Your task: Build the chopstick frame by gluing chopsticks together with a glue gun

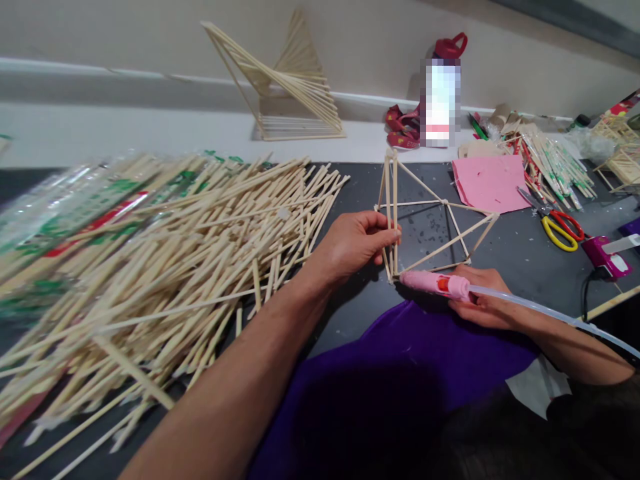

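Head view: my hands are apart, right of centre in the frame, working at a small stick frame (450, 243) on the dark worktop (345, 320). With my left hand (357, 243) I pinch its upright sticks (395, 200) between thumb and fingers. My right hand (480, 293) is wrapped around a pink glue gun (433, 283), its tip by the foot of those sticks; I can't tell whether it touches. Loose sticks (200, 280) heap across the left, a twisted stick model (285, 79) stands upper centre, and scissors (563, 230) lie at the right.
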Motion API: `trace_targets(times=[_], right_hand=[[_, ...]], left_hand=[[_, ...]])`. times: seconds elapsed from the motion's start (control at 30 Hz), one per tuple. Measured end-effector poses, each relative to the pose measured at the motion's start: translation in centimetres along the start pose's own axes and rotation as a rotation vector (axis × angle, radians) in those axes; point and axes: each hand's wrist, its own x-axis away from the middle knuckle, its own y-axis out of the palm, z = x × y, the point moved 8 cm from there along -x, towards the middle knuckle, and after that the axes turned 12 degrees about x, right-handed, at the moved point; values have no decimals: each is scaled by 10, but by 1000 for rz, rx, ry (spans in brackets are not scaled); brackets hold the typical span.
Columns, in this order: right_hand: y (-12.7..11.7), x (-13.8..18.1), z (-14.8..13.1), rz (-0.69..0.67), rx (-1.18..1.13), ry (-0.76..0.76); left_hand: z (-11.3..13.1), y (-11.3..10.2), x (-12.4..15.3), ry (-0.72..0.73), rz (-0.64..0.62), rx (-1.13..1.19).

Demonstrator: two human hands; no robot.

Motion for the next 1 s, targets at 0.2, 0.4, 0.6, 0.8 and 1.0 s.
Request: trace_targets(times=[0.2,0.4,0.6,0.8,1.0], right_hand=[[-2,0,-4,-23,51,-38],[-8,-1,-6,25,95,-31],[-9,-2,-11,34,108,-85],[-11,2,-5,70,74,-33],[-10,2,-10,26,104,-74]], left_hand=[[-1,0,0,5,2,-6],[-2,-1,0,1,-2,19],[-1,0,0,-9,4,16],[-2,1,0,-7,-8,28],[-3,0,0,-8,-1,20]])
